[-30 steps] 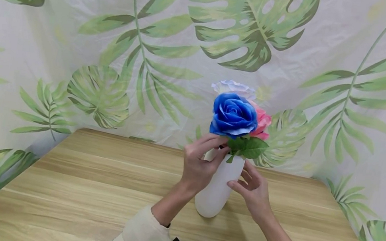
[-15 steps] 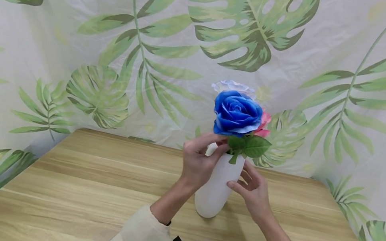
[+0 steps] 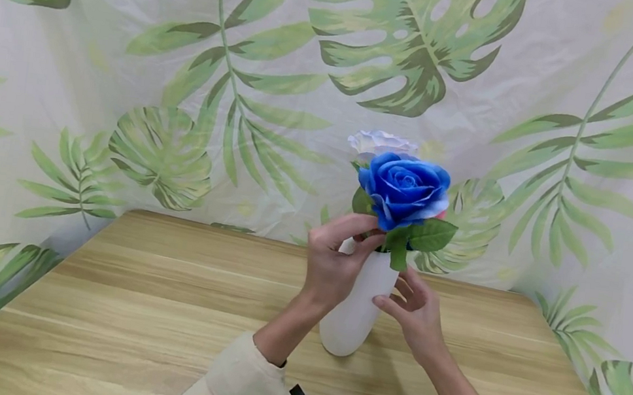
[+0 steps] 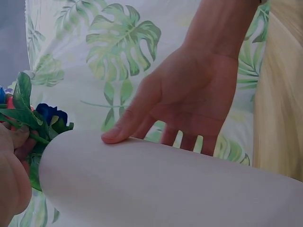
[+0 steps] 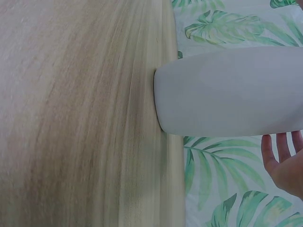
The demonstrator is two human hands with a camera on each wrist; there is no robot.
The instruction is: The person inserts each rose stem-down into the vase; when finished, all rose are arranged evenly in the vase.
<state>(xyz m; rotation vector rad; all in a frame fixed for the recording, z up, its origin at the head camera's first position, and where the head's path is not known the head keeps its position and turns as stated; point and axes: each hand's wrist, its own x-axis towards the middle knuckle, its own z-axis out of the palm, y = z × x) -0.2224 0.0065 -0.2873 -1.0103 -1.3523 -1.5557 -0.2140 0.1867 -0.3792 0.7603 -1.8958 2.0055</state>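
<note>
The blue rose is standing in the white vase on the wooden table, beside a white rose, so it seems already placed and only being adjusted. The left hand is pinching its stem at the vase mouth. The right hand is steadying the vase, thumb and relaxed fingers resting against it.

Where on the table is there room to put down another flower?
The table is bare left of the vase, out to the leafy curtain, and also to the right, past the right hand. It is crowded at the vase, where both hands, left hand included, meet under the blue rose.
</note>
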